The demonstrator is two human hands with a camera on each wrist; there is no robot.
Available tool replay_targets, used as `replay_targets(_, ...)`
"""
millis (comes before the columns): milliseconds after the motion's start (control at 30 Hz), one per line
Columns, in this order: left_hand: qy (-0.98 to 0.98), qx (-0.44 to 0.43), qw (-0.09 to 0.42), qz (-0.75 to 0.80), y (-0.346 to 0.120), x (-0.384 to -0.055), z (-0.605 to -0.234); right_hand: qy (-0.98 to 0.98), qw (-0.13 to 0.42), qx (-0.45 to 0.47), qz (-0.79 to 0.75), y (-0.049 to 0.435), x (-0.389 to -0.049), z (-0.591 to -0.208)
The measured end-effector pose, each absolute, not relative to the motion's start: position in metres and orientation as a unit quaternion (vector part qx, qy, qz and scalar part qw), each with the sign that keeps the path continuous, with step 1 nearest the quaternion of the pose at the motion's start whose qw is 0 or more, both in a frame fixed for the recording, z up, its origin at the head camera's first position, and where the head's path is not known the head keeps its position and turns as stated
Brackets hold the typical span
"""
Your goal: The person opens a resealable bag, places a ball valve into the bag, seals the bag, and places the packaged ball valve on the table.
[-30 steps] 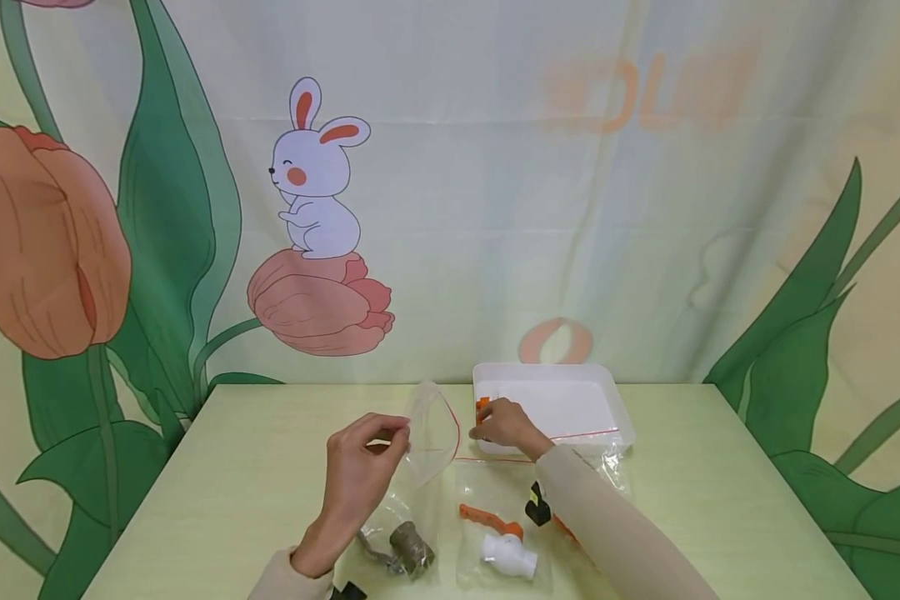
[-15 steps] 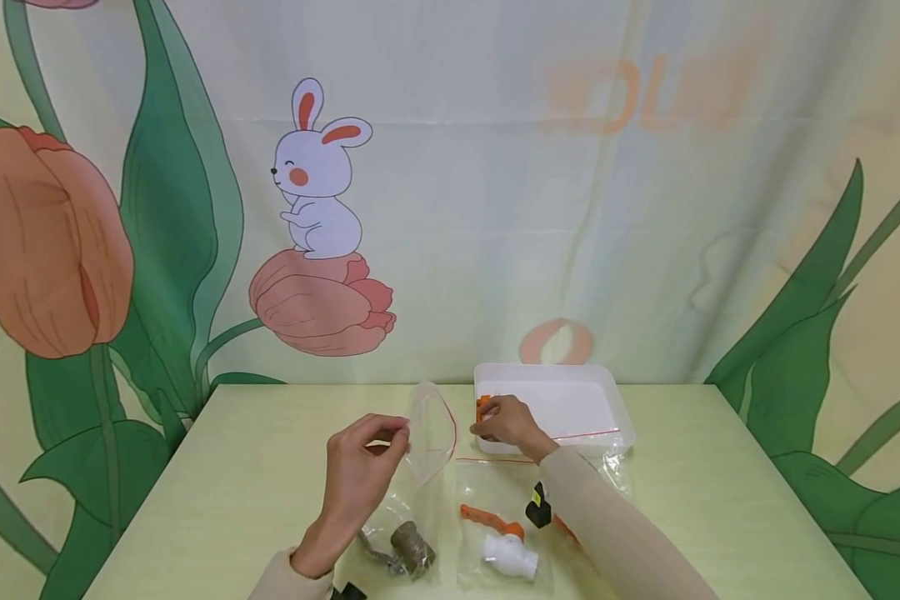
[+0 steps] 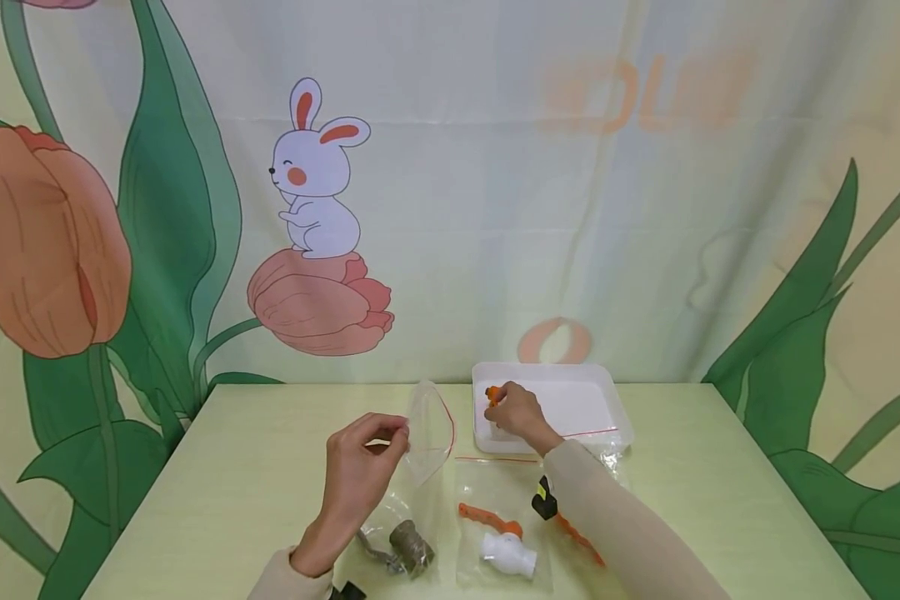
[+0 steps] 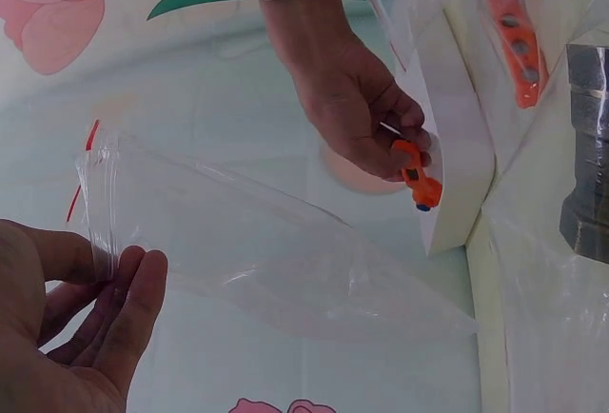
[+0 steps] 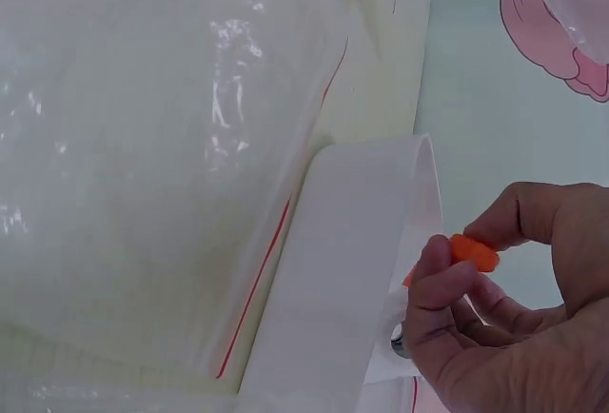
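My left hand pinches a clear zip bag near its red-lined mouth, holding it up left of the white tray. In the left wrist view the bag hangs slack, and nothing shows inside it. Over the tray's left end, my right hand holds a small orange part between thumb and fingers. The left wrist view shows this orange part with a dark blue tip. From the right wrist, its orange end sticks out between the fingertips; the rest is mostly hidden by the fingers.
A clear bag with a white valve and its orange handle lies in front. Left of it, another bag holds a grey-brown threaded fitting. An orange strip lies by the right sleeve. One more red-lined bag lies against the tray.
My right hand has moved slightly right and up from the tray's left wall, bringing the orange part with it. The left hand and its bag have stayed almost still.
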State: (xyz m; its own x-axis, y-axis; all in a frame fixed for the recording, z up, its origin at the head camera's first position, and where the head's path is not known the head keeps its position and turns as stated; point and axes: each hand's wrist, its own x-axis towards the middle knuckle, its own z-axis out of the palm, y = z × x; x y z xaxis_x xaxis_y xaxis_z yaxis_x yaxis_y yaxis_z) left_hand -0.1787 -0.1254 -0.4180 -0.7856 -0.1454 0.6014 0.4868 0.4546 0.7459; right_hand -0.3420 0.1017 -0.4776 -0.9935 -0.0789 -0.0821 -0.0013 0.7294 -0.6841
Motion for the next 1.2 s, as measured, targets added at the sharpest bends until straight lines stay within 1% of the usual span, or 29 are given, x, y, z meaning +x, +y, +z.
replay_targets(500,-0.793,-0.107,0.308,-0.515,-0.123,-0.178,-0.414,0.945,-0.039,0.004,-0.325,0.12,-0.345,-0.468)
replay_targets(667,-0.792,-0.109,0.31,-0.514,-0.122,-0.177,-0.412,0.945,-0.077,-0.01,-0.317,0.127,-0.346,-0.466)
replay_targets(867,-0.794,-0.11,0.311,-0.51,-0.12,-0.176,-0.41,0.938,-0.131,-0.049,-0.317,0.131,-0.348,-0.46)
replay_targets(1200,-0.797,-0.11,0.312,-0.506,-0.118,-0.174,-0.407,0.934,-0.154,-0.085,-0.31,0.138,-0.344,-0.449)
